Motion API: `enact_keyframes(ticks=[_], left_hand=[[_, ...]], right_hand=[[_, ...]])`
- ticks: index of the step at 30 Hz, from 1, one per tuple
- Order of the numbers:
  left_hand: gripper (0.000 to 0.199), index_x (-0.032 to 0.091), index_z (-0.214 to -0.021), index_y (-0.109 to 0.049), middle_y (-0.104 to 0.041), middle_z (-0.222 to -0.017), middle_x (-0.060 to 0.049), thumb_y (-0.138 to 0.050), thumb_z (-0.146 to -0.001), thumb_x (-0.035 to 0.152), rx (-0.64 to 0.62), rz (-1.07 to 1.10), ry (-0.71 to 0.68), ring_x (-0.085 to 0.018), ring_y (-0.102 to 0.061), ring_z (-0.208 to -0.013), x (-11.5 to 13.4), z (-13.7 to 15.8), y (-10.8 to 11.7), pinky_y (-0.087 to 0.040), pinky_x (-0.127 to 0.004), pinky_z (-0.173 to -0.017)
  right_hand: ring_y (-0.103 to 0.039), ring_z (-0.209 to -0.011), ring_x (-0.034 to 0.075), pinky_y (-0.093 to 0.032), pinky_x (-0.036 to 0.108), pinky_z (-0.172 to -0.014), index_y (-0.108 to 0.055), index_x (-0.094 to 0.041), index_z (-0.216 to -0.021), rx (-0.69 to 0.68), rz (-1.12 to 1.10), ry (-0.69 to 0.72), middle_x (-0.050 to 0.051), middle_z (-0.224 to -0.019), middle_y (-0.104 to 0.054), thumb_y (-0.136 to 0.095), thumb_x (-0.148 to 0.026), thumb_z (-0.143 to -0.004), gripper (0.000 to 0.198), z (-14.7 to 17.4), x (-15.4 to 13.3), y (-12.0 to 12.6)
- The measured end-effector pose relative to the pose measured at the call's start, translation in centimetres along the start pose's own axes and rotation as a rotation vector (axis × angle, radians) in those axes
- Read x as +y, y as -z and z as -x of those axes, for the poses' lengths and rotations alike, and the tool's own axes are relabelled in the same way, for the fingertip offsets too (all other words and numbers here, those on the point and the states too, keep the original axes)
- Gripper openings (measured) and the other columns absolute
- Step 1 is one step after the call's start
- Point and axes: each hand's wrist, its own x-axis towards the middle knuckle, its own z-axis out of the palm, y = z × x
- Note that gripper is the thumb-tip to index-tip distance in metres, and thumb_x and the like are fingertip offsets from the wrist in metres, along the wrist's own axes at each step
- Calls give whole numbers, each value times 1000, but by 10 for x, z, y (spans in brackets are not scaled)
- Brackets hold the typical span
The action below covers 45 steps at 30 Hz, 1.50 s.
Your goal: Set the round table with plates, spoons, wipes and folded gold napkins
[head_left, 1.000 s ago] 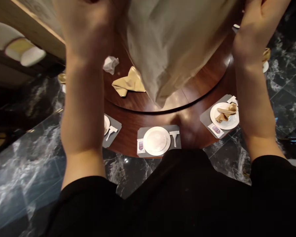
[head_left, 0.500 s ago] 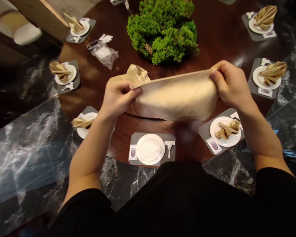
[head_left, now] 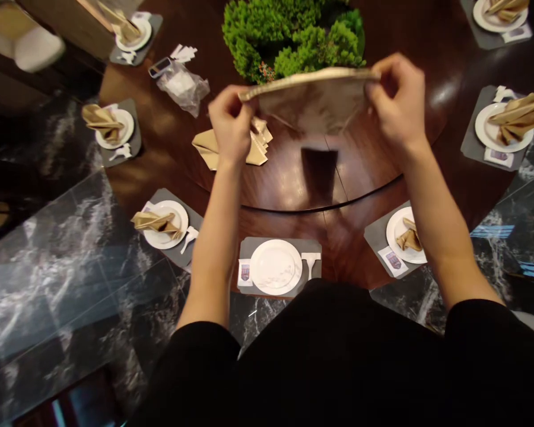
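Note:
A gold cloth napkin [head_left: 309, 98] is stretched in the air between my two hands, above the dark wooden table [head_left: 285, 222]. My left hand [head_left: 232, 121] pinches its left corner, and my right hand [head_left: 396, 98] grips the right corner. The napkin's lower part swings away from me and is blurred. Behind my left wrist, more folded gold napkins [head_left: 207, 147] lie on the table. Nearest my body, a white plate [head_left: 276, 267] rests on a grey placemat [head_left: 311, 287], with a small printed packet [head_left: 245, 273] at its left and a white rest [head_left: 311, 261] at its right.
Green decorative foliage [head_left: 285, 29] stands mid-table. Plates with folded napkins ring the edge, such as the left plate [head_left: 182, 216] and right plate [head_left: 483, 133]. A clear plastic bag [head_left: 184, 89] and a phone [head_left: 160, 67] lie at the upper left. The floor [head_left: 71, 237] is dark marble.
Both hands have risen and moved farther over the table with the napkin. Its cloth has swung up, uncovering the tabletop and the folded napkins beneath. The view has shifted slightly.

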Motion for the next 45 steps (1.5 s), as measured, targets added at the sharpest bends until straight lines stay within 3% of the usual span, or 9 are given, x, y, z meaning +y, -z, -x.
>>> enact_keyframes(ticks=[2, 8, 11, 14, 18, 24, 30, 36, 45], left_hand=[[58, 17, -97, -77, -70, -78, 3, -84, -94, 75, 30, -15, 153, -10, -73, -65, -22, 64, -1, -48, -16, -50], [35, 17, -88, -82, -78, -81, -5, -95, -85, 50, 66, 46, 675, -17, -71, -71, -138, 251, -49, -53, -21, -56], [27, 18, -85, -81, -77, -80, -4, -95, -82, 40, 86, 40, 905, -16, -69, -70, -166, 310, -69, -55, -22, -57], [27, 17, -91, -81, -78, -87, -7, -93, -83, 40, 116, 68, 1008, -18, -74, -78, -172, 345, -76, -58, -22, -58], [32, 16, -96, -80, -78, -94, -8, -94, -83, 43, 151, 115, 1064, -19, -76, -82, -178, 366, -76, -61, -23, -57], [31, 18, -87, -76, -65, -77, 0, -95, -80, 42, 242, 132, 1054, -15, -63, -72, -185, 374, -86, -64, -27, -64], [22, 20, -80, -69, -66, -76, 0, -88, -84, 30, 314, -3, 949, -15, -61, -75, -182, 374, -94, -55, -25, -75], [28, 22, -81, -64, -65, -81, 1, -91, -81, 31, 319, -45, 977, -14, -64, -72, -184, 373, -95, -54, -24, -73], [50, 24, -83, -53, -64, -65, 5, -100, -76, 41, 239, 91, 1174, -14, -71, -59, -179, 382, -87, -56, -22, -58]], right_hand=[[-67, -77, 11, -60, 25, -78, -72, -19, -104, -4, 62, -73, -1, -98, -74, -89, -46, -102, 31, 59, 28, -10], [-65, -79, 20, -58, 36, -85, -72, -22, -89, -10, 59, -659, 1, -82, -72, -91, -57, -83, 41, 230, 179, -70], [-65, -81, 22, -58, 37, -89, -68, -23, -82, 32, 49, -902, 2, -80, -71, -92, -53, -74, 39, 283, 222, -92], [-66, -83, 22, -60, 38, -92, -66, -24, -83, 75, 33, -996, 3, -83, -73, -93, -53, -72, 41, 313, 234, -103], [-69, -90, 23, -64, 38, -95, -65, -25, -85, 143, 44, -1010, 3, -85, -73, -93, -56, -75, 43, 331, 241, -112], [-67, -76, 15, -69, 29, -76, -59, -24, -78, 250, -100, -1146, -3, -78, -66, -99, -56, -72, 51, 334, 258, -119], [-66, -61, 14, -62, 25, -59, -54, -25, -72, 170, -32, -1150, -2, -66, -66, -98, -59, -75, 56, 334, 268, -113], [-71, -62, 18, -60, 28, -62, -52, -28, -79, 168, 36, -1061, -2, -65, -68, -98, -62, -75, 57, 342, 272, -108], [-72, -68, 16, -69, 32, -73, -54, -26, -85, 184, -121, -1199, -5, -71, -71, -111, -48, -59, 65, 344, 252, -93]])
